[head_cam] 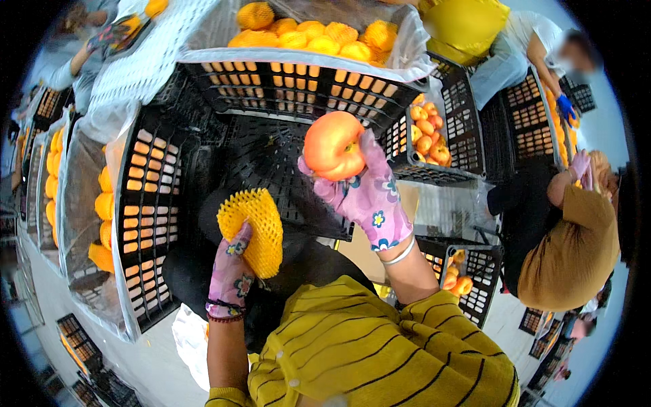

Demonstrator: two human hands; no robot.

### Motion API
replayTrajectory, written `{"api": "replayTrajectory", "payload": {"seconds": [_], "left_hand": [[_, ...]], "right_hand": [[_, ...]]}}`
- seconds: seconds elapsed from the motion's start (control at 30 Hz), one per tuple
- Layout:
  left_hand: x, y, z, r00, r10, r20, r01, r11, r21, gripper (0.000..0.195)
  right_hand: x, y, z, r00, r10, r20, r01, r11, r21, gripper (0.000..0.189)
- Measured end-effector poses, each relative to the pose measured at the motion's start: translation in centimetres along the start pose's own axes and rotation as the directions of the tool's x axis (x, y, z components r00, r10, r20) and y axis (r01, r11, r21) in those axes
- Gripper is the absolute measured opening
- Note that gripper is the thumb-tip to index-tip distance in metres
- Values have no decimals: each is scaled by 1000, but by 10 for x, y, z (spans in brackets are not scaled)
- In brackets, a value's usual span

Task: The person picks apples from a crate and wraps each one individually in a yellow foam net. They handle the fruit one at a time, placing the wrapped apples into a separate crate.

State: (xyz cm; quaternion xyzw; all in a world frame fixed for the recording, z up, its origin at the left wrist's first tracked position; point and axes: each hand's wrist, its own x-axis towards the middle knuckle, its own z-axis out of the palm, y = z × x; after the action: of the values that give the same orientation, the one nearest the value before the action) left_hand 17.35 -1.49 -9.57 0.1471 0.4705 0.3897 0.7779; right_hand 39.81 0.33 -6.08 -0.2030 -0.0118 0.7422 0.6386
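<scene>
My right hand (pixel 374 191), in a pink flowered glove, holds up an orange-red peach-like fruit (pixel 333 146) above a black plastic crate (pixel 254 152). Lower and to the left, my left hand (pixel 231 264), in a matching glove, grips a yellow foam net sleeve (pixel 264 231), its thumb pressed against the mesh. The sleeve looks flattened, with no fruit visible in it. The fruit and the sleeve are apart. Straight ahead stands a lined crate (pixel 305 58) filled with fruits in yellow foam nets (pixel 325 45).
A lined crate (pixel 147 203) of netted fruit stands at left. Bare fruits (pixel 430 132) fill a crate at right, with another crate (pixel 473 295) below it. Co-workers sit at right (pixel 569 244), upper right (pixel 529 46) and upper left (pixel 76 61), near stacked crates.
</scene>
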Motion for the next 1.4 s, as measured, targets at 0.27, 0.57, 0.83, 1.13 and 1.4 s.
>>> {"api": "replayTrajectory", "payload": {"seconds": [0.27,0.57,0.83,1.13,1.4], "left_hand": [[16,-17,13,1000,-22,-3,22,999,48,38],[28,-25,29,997,-70,14,67,988,140,38],[23,-24,28,998,-6,-61,16,985,171,40],[9,-10,30,994,-2,-105,12,996,92,39],[-50,44,-54,939,269,-216,-267,963,38,43]], "right_hand": [[-23,-45,-34,949,-314,19,298,876,-378,55],[-37,-62,-57,967,-253,-18,246,953,-179,59],[-20,-82,-109,495,-851,177,189,-94,-977,60],[-26,-101,-163,407,-883,232,66,-225,-972,57],[-5,-165,-258,398,-918,2,-25,-13,-1000,67]]}}
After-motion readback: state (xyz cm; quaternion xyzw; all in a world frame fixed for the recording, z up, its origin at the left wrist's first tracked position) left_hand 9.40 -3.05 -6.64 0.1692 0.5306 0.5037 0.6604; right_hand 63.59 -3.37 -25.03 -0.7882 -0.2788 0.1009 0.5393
